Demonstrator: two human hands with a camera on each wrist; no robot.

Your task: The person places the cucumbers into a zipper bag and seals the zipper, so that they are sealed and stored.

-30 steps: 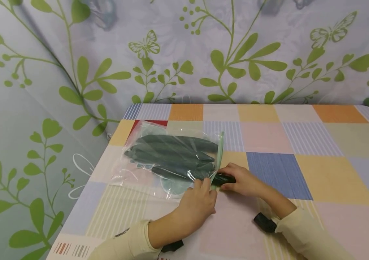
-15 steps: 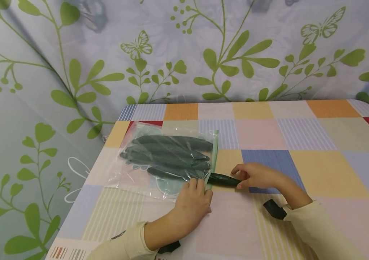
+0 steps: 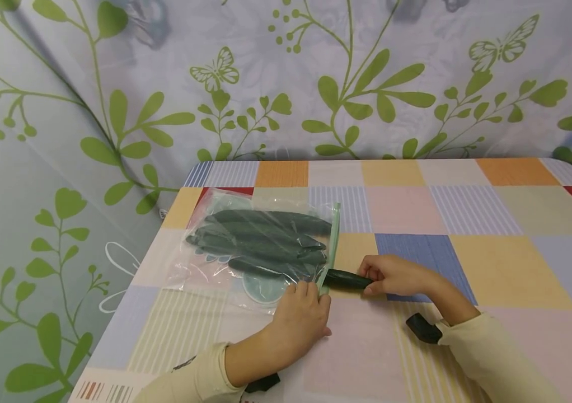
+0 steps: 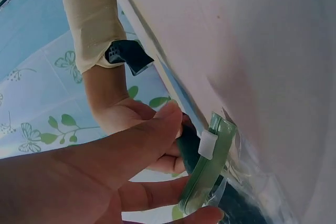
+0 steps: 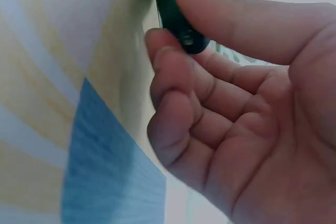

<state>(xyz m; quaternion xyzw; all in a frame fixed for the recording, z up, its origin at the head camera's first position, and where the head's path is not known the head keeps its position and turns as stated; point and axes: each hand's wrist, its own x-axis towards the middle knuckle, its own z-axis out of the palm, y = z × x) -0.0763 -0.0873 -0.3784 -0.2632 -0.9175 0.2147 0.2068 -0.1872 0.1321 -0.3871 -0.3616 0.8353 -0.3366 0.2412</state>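
Observation:
A clear zip bag (image 3: 200, 280) with a green strip along its mouth lies flat on the table, several dark green cucumbers (image 3: 261, 235) inside it. One more cucumber (image 3: 347, 279) sticks out of the mouth at the near corner, its other part within the bag. My left hand (image 3: 298, 319) holds the bag by that corner; in the left wrist view its thumb and fingers are around the green zip strip (image 4: 212, 161), which carries a white slider (image 4: 208, 145). My right hand (image 3: 397, 274) pinches the outer tip of the cucumber between thumb and fingers, as the right wrist view also shows.
A patchwork-patterned cloth (image 3: 497, 268) covers the table. Behind and to the left hangs a curtain (image 3: 291, 84) with green leaves and butterflies. A black device (image 3: 423, 328) sits at the right wrist, another (image 3: 263, 383) under the left.
My right hand has moved right, away from the bag mouth, and more of the cucumber shows outside. My left hand stays at the bag's corner. The last half second shows little movement.

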